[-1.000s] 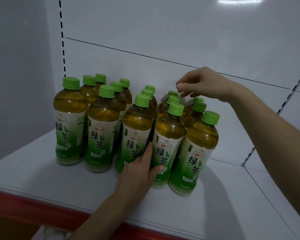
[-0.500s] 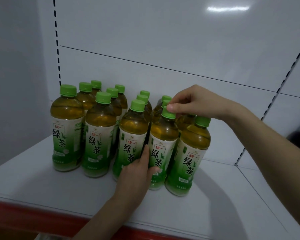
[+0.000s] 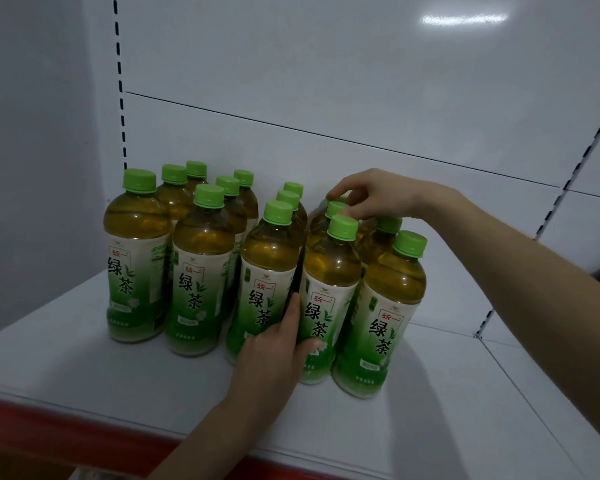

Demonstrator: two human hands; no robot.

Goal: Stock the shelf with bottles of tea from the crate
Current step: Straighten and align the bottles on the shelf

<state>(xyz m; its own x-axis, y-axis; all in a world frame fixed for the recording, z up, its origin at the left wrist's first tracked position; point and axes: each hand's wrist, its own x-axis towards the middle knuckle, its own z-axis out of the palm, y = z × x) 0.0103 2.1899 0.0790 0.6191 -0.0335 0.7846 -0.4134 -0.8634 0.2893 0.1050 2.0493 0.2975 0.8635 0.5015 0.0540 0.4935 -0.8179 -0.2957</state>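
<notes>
Several green-capped tea bottles [image 3: 201,271] with green and white labels stand upright in rows at the left back of the white shelf [image 3: 84,351]. My left hand [image 3: 274,355] rests low against the front bottles. Its forefinger lies in the gap between two of them and its thumb on the label of the fourth front bottle [image 3: 329,271]. My right hand [image 3: 378,197] reaches over from the right. Its fingertips pinch the cap of a bottle [image 3: 335,207] behind that one. The crate is out of view.
A red strip [image 3: 49,431] runs along the shelf's front edge. Slotted uprights stand at the back left [image 3: 120,81] and back right [image 3: 568,188]. A seam [image 3: 520,386] divides the shelf to the right of the bottles, and a white wall closes the left side.
My right hand came down from above the rear bottles onto their caps, and now sits a little farther back. My left hand has stayed low against the front bottles.
</notes>
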